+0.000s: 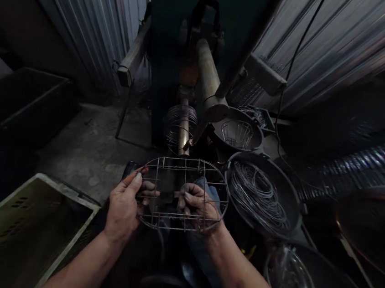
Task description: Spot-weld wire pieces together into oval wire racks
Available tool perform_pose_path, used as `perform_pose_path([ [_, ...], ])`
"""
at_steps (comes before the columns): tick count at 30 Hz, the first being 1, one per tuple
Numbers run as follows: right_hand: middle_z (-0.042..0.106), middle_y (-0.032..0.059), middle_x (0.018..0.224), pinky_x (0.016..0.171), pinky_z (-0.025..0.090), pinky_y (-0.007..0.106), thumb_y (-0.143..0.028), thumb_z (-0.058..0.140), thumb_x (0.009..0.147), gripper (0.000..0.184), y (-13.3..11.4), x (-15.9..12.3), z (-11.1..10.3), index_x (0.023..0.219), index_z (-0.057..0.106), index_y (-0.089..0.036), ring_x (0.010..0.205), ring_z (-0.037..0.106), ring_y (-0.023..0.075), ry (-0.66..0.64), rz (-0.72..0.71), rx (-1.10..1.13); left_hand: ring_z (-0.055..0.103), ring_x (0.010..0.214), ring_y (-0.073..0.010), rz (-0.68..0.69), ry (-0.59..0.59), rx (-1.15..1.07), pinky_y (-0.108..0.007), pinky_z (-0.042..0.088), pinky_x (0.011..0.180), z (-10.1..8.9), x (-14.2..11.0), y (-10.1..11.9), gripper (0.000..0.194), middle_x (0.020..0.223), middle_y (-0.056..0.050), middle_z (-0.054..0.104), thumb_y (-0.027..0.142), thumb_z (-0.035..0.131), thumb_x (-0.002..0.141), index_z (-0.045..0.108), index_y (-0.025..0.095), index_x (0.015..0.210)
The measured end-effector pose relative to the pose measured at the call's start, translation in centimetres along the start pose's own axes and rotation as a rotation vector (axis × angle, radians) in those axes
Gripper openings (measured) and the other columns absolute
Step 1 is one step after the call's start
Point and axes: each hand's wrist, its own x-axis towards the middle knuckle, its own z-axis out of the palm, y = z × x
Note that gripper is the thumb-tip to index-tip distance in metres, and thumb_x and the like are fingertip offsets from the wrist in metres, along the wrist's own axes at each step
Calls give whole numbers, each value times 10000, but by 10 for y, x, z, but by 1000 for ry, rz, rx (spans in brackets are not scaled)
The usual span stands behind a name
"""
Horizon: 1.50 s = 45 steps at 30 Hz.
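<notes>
Head view: the bare left hand (127,201) is pinching the left rim of an oval grey metal-wire rack (185,178), while the right hand (203,204) is curling beneath its right half, that grip being impossible to tell.

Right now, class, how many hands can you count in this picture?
2: the left hand at the left side of the wire grid, the right hand at its right side. Dark areas could hide others.

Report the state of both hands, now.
Left hand: closed, holding the wire frame.
Right hand: curled closed, within the wire frame's outline; what it grips cannot be told.
</notes>
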Motion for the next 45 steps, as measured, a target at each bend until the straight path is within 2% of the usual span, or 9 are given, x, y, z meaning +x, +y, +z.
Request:
perform_pose_path([
  [8,575,-14,591,406,344,170,-227,653,690,176,-7,9,-3,802,534,-161,398,435,47,-50,-35,28,618,534,-163,-19,0,-1,-176,381,390,11,7,7,338,628,-29,625,309,642,693,590,157,989],
  [17,563,-21,601,463,385,194,-217,628,718,162,-19,19,-6,841,533,-170,430,427,48,-52,-61,19,617,530,-158,34,-50,-16,-159,372,371,23,22,9,292,627,-37,623,284,612,720,590,145,976],
  [24,576,-23,604,429,385,174,-214,619,714,154,-23,18,-2,824,527,-156,410,433,42,-48,-44,31,614,516,-150,43,-43,0,-147,356,345,23,26,6,293,622,-32,625,298,618,712,590,135,954],
  [34,595,-5,615,433,399,170,-176,605,714,128,-16,17,-8,817,537,-143,423,464,48,-47,-32,53,617,523,-160,67,-38,9,-162,363,354,19,27,-2,287,622,-29,623,303,627,699,601,135,931],
  [45,584,-15,599,434,419,188,-200,635,707,167,-22,23,-3,830,542,-137,402,439,41,-52,-32,48,600,493,-154,63,-28,-30,-162,342,369,27,27,9,272,577,-41,614,268,621,697,598,109,916],
])
